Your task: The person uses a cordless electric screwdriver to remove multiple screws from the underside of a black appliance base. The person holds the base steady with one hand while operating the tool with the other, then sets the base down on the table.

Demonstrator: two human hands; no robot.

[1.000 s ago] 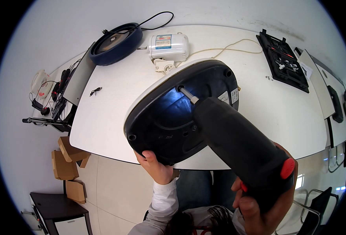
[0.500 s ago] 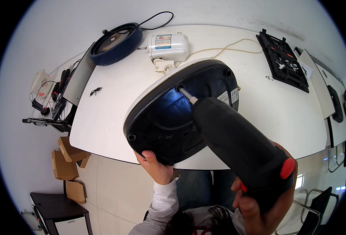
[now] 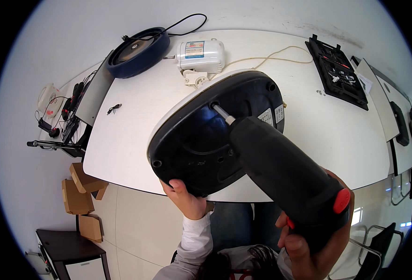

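Containers first. From my remote station I see one tool case [image 3: 359,99] lying unfolded at the far right of the white table [image 3: 341,144]. Both black halves hold fittings: small silver pieces in the nearer half, red-marked parts as well; these are too small for me to count. On the floor at the left I count three cardboard boxes [image 3: 77,198]; I cannot tell their contents. At the far left of the table, one dark-blue round body [image 3: 138,69] holds a greyish disc within its rim; a black cord loops beside it.

Main items: one base [image 3: 192,144], one power screwdriver [image 3: 280,163]. The base is tilted over the middle of the table, black underside facing my camera, with two pale labels [image 3: 279,113] at its right. The left hand [image 3: 187,200] is clamped on its near edge, thumb on the underside. The right hand [image 3: 335,247] is closed around the screwdriver's grip at the near right. Two red controls show on the tool. Its single bit [image 3: 222,113] reaches a recess towards the base's far edge; I cannot tell whether the tip is seated.

Beyond the base: one white motor housing [image 3: 201,56], with its shaft pointing left. One loose black cable [image 3: 114,109] lies at the left.
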